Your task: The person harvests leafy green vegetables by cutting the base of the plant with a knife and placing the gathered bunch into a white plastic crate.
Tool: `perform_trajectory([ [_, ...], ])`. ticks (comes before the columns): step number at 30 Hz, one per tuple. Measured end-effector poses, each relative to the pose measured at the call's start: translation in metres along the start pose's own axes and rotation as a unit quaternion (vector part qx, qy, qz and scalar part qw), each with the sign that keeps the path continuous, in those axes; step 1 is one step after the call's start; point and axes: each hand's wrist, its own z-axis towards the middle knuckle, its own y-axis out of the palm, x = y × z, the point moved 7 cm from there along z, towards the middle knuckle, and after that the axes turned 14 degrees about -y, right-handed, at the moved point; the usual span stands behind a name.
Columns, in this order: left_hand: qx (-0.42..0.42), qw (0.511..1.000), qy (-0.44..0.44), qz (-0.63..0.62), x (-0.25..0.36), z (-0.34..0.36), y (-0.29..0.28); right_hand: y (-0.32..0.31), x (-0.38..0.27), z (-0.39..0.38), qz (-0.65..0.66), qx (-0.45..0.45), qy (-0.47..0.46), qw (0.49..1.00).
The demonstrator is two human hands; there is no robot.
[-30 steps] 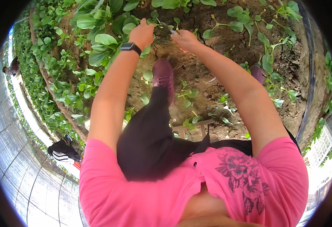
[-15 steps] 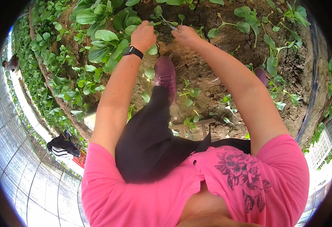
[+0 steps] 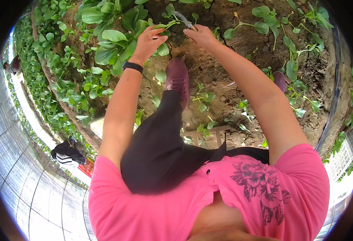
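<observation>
My left hand, with a dark watch on the wrist, has loosely curled fingers on a small leafy seedling, beside a larger clump of greens. Just to its right my right hand grips a small tool with a curved silver blade, which points up and left among small leaves. Cracked brown soil lies beneath both hands. My purple left shoe rests on the soil below them.
Dense green rows run along the left. Sparse seedlings and a black hose are at right. A light stool or frame is below me. Dark bags, a white crate and a small distant figure are toward the edges.
My left hand has drawn slightly left and down, its fingers loosening so leaves show at them. The blade has risen slightly with my right hand and shows more clearly.
</observation>
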Motion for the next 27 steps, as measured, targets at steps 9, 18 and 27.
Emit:
perform_trajectory([
  [9, -0.185, 0.979, -0.02, -0.088, 0.027, -0.027, 0.03, -0.014, -0.018, -0.008, 0.175, -0.005, 0.013, 0.985],
  [18, -0.171, 0.984, 0.011, 0.04, 0.032, -0.011, 0.044, -0.001, -0.032, -0.019, 0.152, -0.109, -0.006, 0.982],
  [27, 0.067, 0.866, 0.044, 0.493, 0.024, 0.01, 0.01, 0.038, -0.005, 0.004, 0.125, -0.063, 0.053, 0.989],
])
